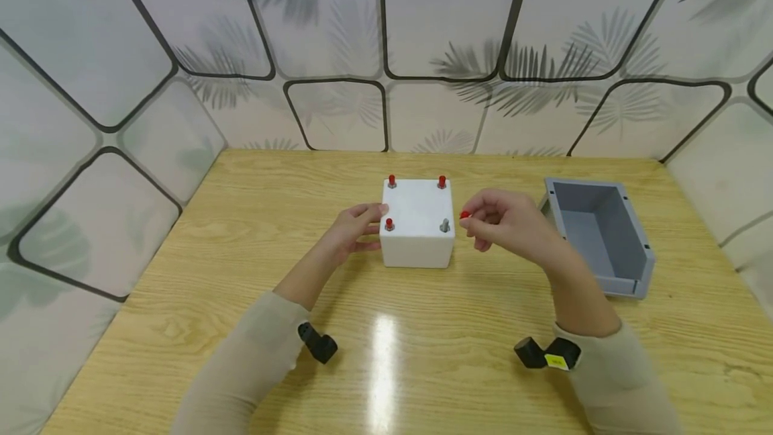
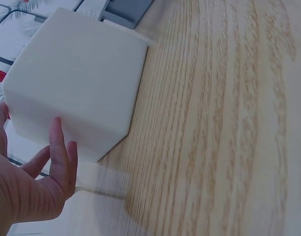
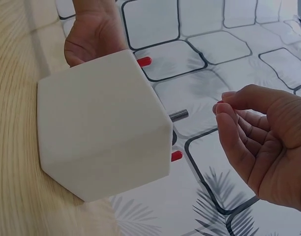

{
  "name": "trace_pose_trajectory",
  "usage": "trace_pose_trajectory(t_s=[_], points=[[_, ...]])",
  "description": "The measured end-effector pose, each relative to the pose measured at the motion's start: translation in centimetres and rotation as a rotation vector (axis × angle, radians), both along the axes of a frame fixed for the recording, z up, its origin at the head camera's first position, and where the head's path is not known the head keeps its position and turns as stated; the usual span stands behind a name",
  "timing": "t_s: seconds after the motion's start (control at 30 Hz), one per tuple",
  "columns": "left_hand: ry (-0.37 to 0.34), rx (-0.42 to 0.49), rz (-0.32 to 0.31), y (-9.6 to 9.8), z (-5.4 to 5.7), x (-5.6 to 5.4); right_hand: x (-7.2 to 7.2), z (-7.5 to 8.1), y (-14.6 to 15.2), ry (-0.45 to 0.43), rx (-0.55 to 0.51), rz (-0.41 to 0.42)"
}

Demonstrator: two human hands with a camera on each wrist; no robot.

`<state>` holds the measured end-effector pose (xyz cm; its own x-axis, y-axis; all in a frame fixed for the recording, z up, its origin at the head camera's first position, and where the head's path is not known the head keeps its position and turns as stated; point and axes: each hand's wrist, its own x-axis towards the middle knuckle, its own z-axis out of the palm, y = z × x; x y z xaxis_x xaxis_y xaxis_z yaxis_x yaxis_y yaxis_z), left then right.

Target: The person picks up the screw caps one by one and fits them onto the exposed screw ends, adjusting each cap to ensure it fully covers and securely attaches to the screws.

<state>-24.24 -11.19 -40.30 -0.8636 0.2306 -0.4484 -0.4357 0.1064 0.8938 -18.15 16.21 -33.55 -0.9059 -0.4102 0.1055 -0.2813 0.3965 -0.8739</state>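
A white block (image 1: 418, 208) stands on the table with a metal post near each top corner. Red caps (image 1: 442, 182) cover three of the posts; the near right one is a bare threaded bolt (image 1: 445, 225). My left hand (image 1: 356, 228) steadies the block from its left side, thumb at the top edge and extended fingers (image 2: 57, 147) against the side face. Just right of the bare bolt, my right hand (image 1: 504, 223) pinches a small red cap (image 1: 464, 215) between thumb and forefinger. In the right wrist view the fingertips almost completely hide that cap.
A grey open-fronted bin (image 1: 594, 233) stands on the wooden table (image 1: 241, 233), right of the block and beside my right forearm. Patterned wall panels (image 1: 338, 116) rise along the back and both sides of the table.
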Motion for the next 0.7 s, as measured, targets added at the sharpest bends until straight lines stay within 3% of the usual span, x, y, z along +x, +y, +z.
trace_pose_trajectory(t_s=[0.37,0.7], points=[[0.003,0.005,-0.002,-0.1,-0.2,-0.1,-1.4,-0.8,-1.3,0.016,0.045,0.025],[0.007,0.003,-0.008,-0.1,-0.2,-0.2,-1.9,-1.4,-1.4,-0.031,0.043,0.035]])
